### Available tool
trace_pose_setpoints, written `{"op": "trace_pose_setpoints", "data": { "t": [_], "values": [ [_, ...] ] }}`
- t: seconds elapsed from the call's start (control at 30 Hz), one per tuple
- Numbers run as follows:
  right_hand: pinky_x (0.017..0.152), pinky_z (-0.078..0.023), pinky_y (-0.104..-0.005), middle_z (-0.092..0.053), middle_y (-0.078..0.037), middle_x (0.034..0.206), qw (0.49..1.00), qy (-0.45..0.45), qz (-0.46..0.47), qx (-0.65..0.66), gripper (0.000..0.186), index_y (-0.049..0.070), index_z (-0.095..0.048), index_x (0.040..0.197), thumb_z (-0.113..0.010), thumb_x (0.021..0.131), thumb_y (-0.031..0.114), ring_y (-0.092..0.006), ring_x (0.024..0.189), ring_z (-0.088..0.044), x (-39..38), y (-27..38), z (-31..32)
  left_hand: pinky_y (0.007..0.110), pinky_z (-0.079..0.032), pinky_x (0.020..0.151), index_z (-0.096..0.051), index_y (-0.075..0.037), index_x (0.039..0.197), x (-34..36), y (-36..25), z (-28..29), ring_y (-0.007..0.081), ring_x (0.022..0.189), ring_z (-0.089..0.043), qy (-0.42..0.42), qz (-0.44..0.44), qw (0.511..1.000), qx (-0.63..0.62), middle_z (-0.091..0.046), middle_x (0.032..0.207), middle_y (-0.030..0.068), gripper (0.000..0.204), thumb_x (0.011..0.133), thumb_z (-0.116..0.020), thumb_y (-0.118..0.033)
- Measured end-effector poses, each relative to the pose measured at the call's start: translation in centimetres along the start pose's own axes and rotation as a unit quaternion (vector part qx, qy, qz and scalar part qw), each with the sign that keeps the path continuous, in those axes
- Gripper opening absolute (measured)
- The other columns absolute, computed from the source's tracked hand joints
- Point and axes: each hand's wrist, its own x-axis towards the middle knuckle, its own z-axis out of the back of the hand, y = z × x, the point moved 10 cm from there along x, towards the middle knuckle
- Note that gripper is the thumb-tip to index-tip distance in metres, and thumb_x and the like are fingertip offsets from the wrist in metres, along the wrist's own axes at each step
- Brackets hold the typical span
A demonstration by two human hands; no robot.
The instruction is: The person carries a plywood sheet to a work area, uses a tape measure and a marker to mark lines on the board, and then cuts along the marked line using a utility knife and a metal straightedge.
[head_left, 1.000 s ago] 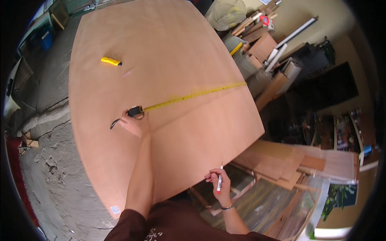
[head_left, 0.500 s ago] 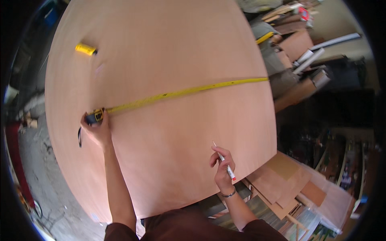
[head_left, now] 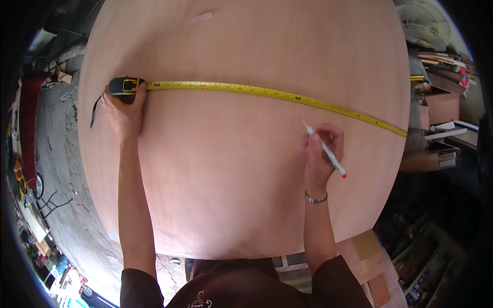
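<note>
Wooden board (head_left: 231, 169) beneath tape case (head_left: 118, 85), yellow blade (head_left: 231, 88) out.

Black tape measure (head_left: 120, 85) in left hand (head_left: 125, 114), yellow blade (head_left: 246, 89) extended rightward; white pen (head_left: 330, 156) slanted in right hand (head_left: 318, 166), probably uncapped.

Tape measure (head_left: 257, 91) across wooden board (head_left: 226, 174)

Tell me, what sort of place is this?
Probably a woodworking shop: a broad wood-coloured sheet has a yellow tape measure stretched across it, and assorted boards are piled at the right.
</note>
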Motion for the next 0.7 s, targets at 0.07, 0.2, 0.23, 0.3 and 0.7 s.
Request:
{"op": "trace_pose_setpoints", "data": {
  "t": [0.07, 0.2, 0.23, 0.3, 0.7],
  "values": [
    [0.068, -0.057, -0.0278, -0.067, -0.009, 0.09, 1.0, 0.009, 0.0, -0.021, 0.013, -0.002, -0.059, 0.105, -0.064, 0.097, 0.006, -0.0147, 0.076, -0.067, 2.1, -1.0, -1.9, 0.047, -0.044, 0.099, -0.055, 0.003, 0.124, 0.0, -0.5, 0.1, 0.0372, 0.113, -0.055, -0.01, -0.017, 1.0, -0.009, -0.06, 0.115, 0.0214, 0.07, 0.076, -0.086, -0.038],
    [0.068, -0.057, -0.029, -0.071, -0.013, 0.092, 0.997, -0.002, 0.079, -0.022, 0.013, -0.002, -0.06, 0.106, -0.065, 0.096, 0.006, -0.017, 0.081, -0.069, 5.9, -0.3, -2.9, 0.044, -0.049, 0.092, -0.059, 0.004, 0.12, 0.1, -1.1, 0.1, 0.0351, 0.103, -0.062, -0.008, -0.016, 0.994, -0.104, -0.063, 0.111, 0.0211, 0.066, 0.077, -0.087, -0.038],
    [0.068, -0.057, -0.0294, -0.071, -0.013, 0.091, 0.995, -0.03, 0.085, -0.032, 0.013, -0.002, -0.06, 0.105, -0.064, 0.096, 0.006, -0.0174, 0.081, -0.069, 6.7, 0.2, -1.8, 0.043, -0.05, 0.091, -0.059, 0.004, 0.12, 0.1, -0.8, 0.1, 0.035, 0.102, -0.063, -0.009, 0.002, 0.996, -0.092, -0.064, 0.111, 0.0212, 0.067, 0.077, -0.087, -0.039],
    [0.068, -0.057, -0.0301, -0.071, -0.014, 0.089, 0.992, -0.076, 0.088, -0.05, 0.012, -0.003, -0.06, 0.105, -0.063, 0.096, 0.006, -0.0183, 0.081, -0.07, 8.0, 1.1, 0.4, 0.042, -0.051, 0.089, -0.058, 0.004, 0.122, 0.0, -1.3, 0.7, 0.0346, 0.099, -0.065, -0.04, -0.015, 0.999, -0.031, -0.065, 0.111, 0.0215, 0.07, 0.076, -0.088, -0.04],
    [0.051, -0.039, -0.0237, -0.054, -0.001, 0.068, 0.985, 0.071, -0.075, 0.141, 0.004, 0.0, -0.061, 0.085, -0.059, 0.087, -0.002, -0.0064, 0.057, -0.046, 3.4, -3.7, -15.6, 0.045, -0.046, 0.094, -0.057, -0.001, 0.115, 0.1, -0.7, 0.5, 0.0332, 0.108, -0.054, -0.022, 0.068, 0.987, -0.142, -0.059, 0.11, 0.0157, 0.063, 0.07, -0.09, -0.03]
  ]
}}
